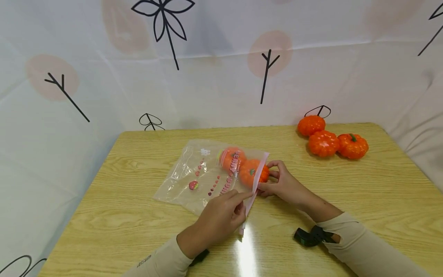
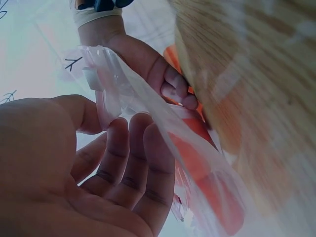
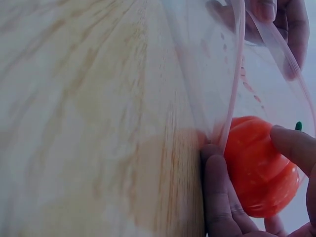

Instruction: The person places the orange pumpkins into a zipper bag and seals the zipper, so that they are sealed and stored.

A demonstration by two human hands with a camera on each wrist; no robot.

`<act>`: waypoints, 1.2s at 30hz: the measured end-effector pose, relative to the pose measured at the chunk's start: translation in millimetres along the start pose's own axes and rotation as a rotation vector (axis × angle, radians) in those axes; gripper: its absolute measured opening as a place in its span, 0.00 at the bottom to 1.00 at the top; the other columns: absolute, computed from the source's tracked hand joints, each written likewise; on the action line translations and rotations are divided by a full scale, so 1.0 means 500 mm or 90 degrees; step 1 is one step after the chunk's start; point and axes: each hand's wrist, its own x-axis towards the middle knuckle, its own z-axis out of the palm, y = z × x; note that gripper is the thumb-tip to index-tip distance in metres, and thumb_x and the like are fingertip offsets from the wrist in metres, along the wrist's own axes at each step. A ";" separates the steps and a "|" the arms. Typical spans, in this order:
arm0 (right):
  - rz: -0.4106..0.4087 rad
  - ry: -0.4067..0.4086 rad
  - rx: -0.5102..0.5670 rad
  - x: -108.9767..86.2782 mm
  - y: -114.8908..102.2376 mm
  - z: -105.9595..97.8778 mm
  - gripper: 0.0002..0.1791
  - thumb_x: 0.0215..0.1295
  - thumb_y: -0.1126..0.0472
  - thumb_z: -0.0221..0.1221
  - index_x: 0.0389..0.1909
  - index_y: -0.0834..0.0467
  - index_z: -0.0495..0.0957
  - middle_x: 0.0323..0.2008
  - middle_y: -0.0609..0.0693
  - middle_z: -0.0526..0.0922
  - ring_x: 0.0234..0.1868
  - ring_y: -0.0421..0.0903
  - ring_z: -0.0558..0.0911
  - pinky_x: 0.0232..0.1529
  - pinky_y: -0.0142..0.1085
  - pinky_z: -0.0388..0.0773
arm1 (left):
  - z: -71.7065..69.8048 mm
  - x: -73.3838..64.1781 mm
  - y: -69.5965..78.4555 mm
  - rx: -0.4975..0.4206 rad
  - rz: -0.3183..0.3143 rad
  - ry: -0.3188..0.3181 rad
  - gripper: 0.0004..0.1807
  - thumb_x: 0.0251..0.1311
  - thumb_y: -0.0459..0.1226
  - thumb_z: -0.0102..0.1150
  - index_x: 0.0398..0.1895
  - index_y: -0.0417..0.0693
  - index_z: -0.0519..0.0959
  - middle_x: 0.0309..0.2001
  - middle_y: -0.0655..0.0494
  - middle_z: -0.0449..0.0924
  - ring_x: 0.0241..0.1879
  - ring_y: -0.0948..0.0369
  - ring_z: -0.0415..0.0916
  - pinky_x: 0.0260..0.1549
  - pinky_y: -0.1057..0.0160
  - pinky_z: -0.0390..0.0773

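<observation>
A clear zip bag [image 1: 185, 173] with pink print and a pink zip strip lies flat on the table. Inside it is one orange toy pumpkin [image 1: 231, 157]. My right hand [image 1: 282, 186] holds a second toy pumpkin [image 3: 261, 168] at the bag's mouth, mostly under the clear film, fingers below and thumb on top. Between thumb and fingers, my left hand [image 1: 223, 213] pinches the bag's pink edge [image 2: 106, 94] near its front corner. In the right wrist view the mouth gapes around the pumpkin, and the left fingers [image 3: 291, 54] lift its upper edge.
Three more orange toy pumpkins [image 1: 323, 144] sit together at the table's back right, one with a green stem. A white cloth [image 1: 214, 92] with plant drawings hangs behind the wooden table [image 1: 131, 219]. A dark device is strapped at each wrist.
</observation>
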 end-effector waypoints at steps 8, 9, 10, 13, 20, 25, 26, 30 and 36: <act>-0.020 -0.006 -0.032 0.000 0.002 0.000 0.38 0.69 0.60 0.62 0.71 0.59 0.50 0.58 0.71 0.67 0.40 0.53 0.86 0.43 0.42 0.85 | -0.001 0.000 0.002 -0.009 -0.017 -0.010 0.21 0.60 0.35 0.63 0.58 0.52 0.81 0.28 0.66 0.72 0.28 0.73 0.65 0.26 0.81 0.61; -0.020 -0.006 -0.032 0.000 0.002 0.001 0.38 0.69 0.60 0.62 0.71 0.59 0.50 0.59 0.71 0.67 0.40 0.53 0.86 0.43 0.42 0.85 | 0.000 -0.001 0.003 -0.013 -0.023 -0.012 0.21 0.60 0.35 0.63 0.58 0.52 0.81 0.29 0.66 0.72 0.28 0.73 0.65 0.26 0.81 0.62; -0.019 -0.006 -0.032 0.000 0.002 0.001 0.38 0.69 0.61 0.61 0.72 0.59 0.50 0.59 0.71 0.67 0.40 0.53 0.86 0.43 0.43 0.85 | 0.000 -0.001 0.003 -0.019 -0.029 -0.015 0.21 0.60 0.35 0.63 0.58 0.51 0.81 0.29 0.66 0.73 0.28 0.73 0.66 0.27 0.81 0.63; -0.019 -0.005 -0.026 -0.001 0.001 0.002 0.37 0.70 0.62 0.61 0.71 0.60 0.50 0.59 0.72 0.66 0.41 0.53 0.87 0.43 0.42 0.85 | 0.001 -0.001 0.003 -0.040 -0.056 -0.018 0.19 0.60 0.34 0.62 0.56 0.50 0.81 0.29 0.66 0.74 0.26 0.74 0.66 0.26 0.81 0.65; -0.024 0.001 -0.001 -0.001 0.001 0.004 0.27 0.70 0.64 0.60 0.55 0.64 0.51 0.55 0.69 0.68 0.40 0.52 0.87 0.43 0.42 0.86 | 0.004 0.000 0.002 -0.084 -0.134 -0.040 0.11 0.59 0.33 0.61 0.45 0.50 0.80 0.21 0.68 0.70 0.20 0.75 0.63 0.22 0.77 0.67; -0.027 -0.005 0.011 0.002 0.005 0.004 0.22 0.69 0.66 0.60 0.50 0.63 0.54 0.52 0.66 0.70 0.40 0.52 0.87 0.43 0.42 0.86 | 0.005 0.000 0.002 -0.075 -0.145 -0.045 0.08 0.58 0.33 0.62 0.41 0.49 0.79 0.20 0.68 0.70 0.20 0.74 0.63 0.22 0.77 0.67; -0.028 -0.007 0.013 0.002 0.005 0.004 0.22 0.70 0.65 0.60 0.50 0.63 0.54 0.53 0.66 0.70 0.40 0.53 0.87 0.43 0.42 0.86 | 0.006 0.000 0.001 -0.073 -0.143 -0.044 0.08 0.58 0.33 0.62 0.41 0.49 0.79 0.20 0.68 0.70 0.20 0.75 0.63 0.22 0.77 0.67; -0.025 -0.010 0.015 0.002 0.004 0.005 0.22 0.71 0.65 0.59 0.53 0.63 0.54 0.55 0.68 0.69 0.42 0.52 0.87 0.44 0.42 0.85 | 0.006 -0.001 0.000 -0.068 -0.132 -0.039 0.08 0.58 0.32 0.62 0.41 0.49 0.79 0.20 0.68 0.71 0.20 0.75 0.64 0.22 0.77 0.67; -0.033 -0.020 0.006 -0.001 0.011 -0.004 0.27 0.72 0.63 0.58 0.63 0.63 0.56 0.60 0.71 0.67 0.44 0.52 0.86 0.45 0.42 0.85 | 0.010 0.002 0.002 -0.065 -0.139 -0.048 0.08 0.58 0.33 0.62 0.41 0.49 0.80 0.21 0.67 0.73 0.20 0.74 0.65 0.23 0.75 0.68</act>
